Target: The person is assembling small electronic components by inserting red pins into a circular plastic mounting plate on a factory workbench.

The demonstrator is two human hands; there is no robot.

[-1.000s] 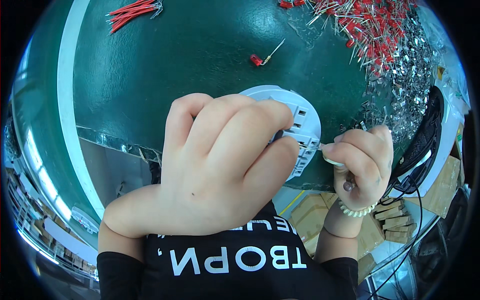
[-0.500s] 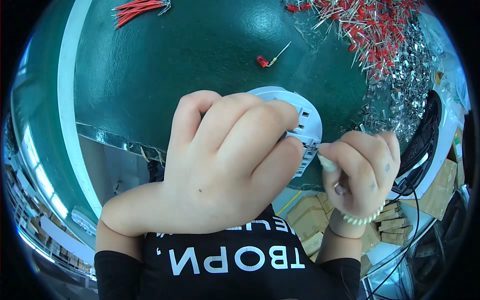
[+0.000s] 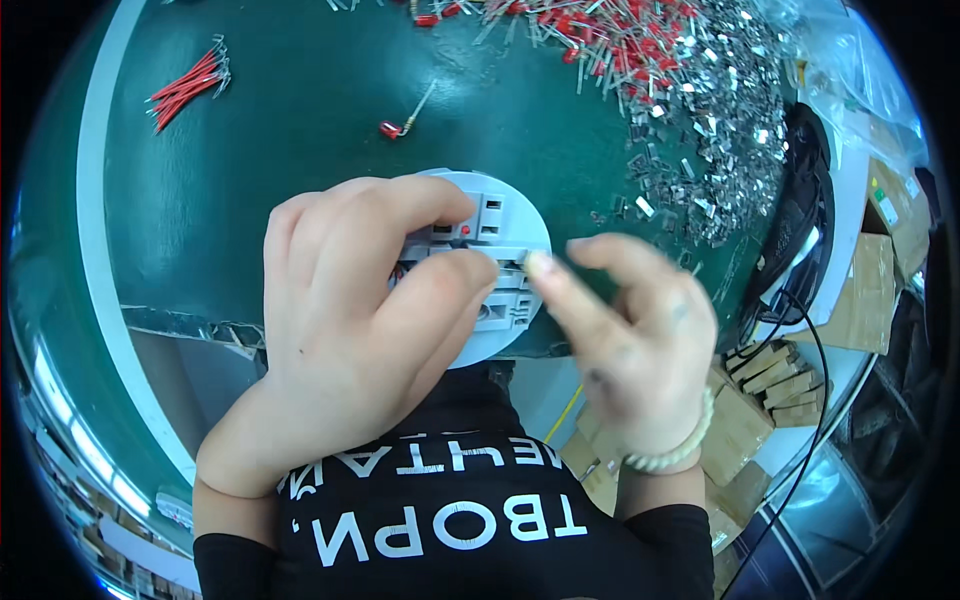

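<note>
A round light-grey plastic housing (image 3: 520, 222) with slots and raised compartments sits at the table's near edge, below the middle of the view. My left hand (image 3: 350, 290) covers its left half, fingers curled over it and the thumb laid across its middle. A small red part (image 3: 466, 230) shows in a compartment by the left fingertips. At the housing's right side, the thumb of my right hand (image 3: 640, 340) presses on a slot. The other right fingers are apart from the thumb, loosely bent and blurred; nothing shows between them. What lies beneath the left palm is hidden.
One red LED with a resistor lead (image 3: 391, 129) lies beyond the housing. Red wires (image 3: 188, 88) lie bundled at far left. Piled red LEDs (image 3: 630, 45) and small metal clips (image 3: 725, 110) spread at far right. A black mesh bag (image 3: 800, 170) and cardboard boxes (image 3: 735, 430) are rightward.
The view has shifted, so the table things sit further left. My right hand has come in against the housing, and its closed fingers have parted. My left hand keeps its hold.
</note>
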